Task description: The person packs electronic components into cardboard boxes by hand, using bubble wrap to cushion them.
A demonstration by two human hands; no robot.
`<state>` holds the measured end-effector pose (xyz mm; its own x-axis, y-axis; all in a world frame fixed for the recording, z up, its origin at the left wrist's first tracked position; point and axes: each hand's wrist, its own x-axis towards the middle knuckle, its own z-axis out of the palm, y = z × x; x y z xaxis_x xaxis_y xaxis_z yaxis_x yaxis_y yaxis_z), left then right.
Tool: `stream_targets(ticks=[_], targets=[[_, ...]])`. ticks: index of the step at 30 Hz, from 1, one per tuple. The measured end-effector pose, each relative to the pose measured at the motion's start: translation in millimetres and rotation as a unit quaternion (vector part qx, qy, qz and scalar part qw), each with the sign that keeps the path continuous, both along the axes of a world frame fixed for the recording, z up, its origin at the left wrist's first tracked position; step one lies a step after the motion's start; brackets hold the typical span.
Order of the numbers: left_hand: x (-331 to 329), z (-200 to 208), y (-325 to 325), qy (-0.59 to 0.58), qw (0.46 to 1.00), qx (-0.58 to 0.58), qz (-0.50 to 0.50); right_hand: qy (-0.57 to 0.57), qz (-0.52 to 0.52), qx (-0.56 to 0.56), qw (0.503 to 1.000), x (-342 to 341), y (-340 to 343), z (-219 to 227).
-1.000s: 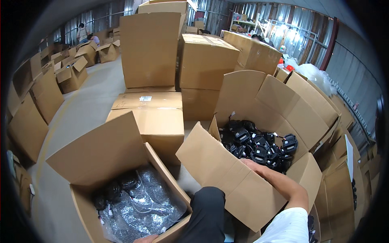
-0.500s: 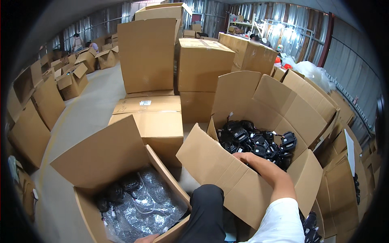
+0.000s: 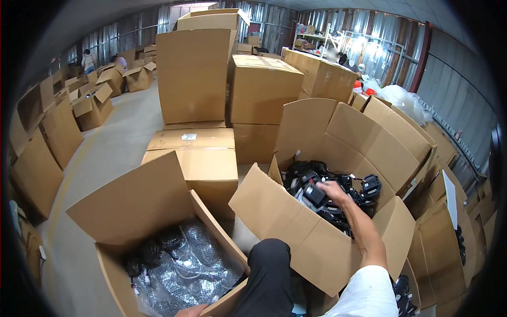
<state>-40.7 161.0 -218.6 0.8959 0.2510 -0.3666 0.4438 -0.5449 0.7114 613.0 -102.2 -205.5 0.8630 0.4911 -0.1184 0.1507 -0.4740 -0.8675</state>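
Observation:
My right hand (image 3: pixel 334 191) is closed on a black plastic unit (image 3: pixel 315 195), boxy with rounded corners, lifted a little above a heap of similar black units (image 3: pixel 338 211) with leads and white connectors. The heap lies in a large open carton (image 3: pixel 288 216) at right. My left hand (image 3: pixel 191 311) shows only in part at the lower edge, at the near rim of a second open carton (image 3: pixel 108 280); its fingers are mostly hidden. Inside that carton, clear bubble wrap (image 3: pixel 198 269) lies with dark units and cables along its left side.
Closed cartons (image 3: pixel 193 153) stand ahead, with taller boxes stacked behind. My knee (image 3: pixel 269 259) is between the two open cartons. More cartons (image 3: pixel 438 238) crowd the right side, and others (image 3: pixel 47 164) line the left of the aisle. People (image 3: pixel 87 61) are in the background.
My right hand has come up from behind the carton's near flap and moved further over the heap, now with a black unit in it. My left hand stays put.

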Motion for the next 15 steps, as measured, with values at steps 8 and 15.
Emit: stream_targets(ticks=[8, 15], targets=[[37.0, -16.7, 21.3, -0.066, 0.992, 0.047, -0.097, 0.046, 0.027, 0.326, 0.944, -86.6, 50.5, 184.8], [143.3, 49.8, 28.6, -0.364, 0.929, -0.026, 0.057, 0.142, 0.248, 0.396, 0.873, -189.0, 108.3, 258.6]])
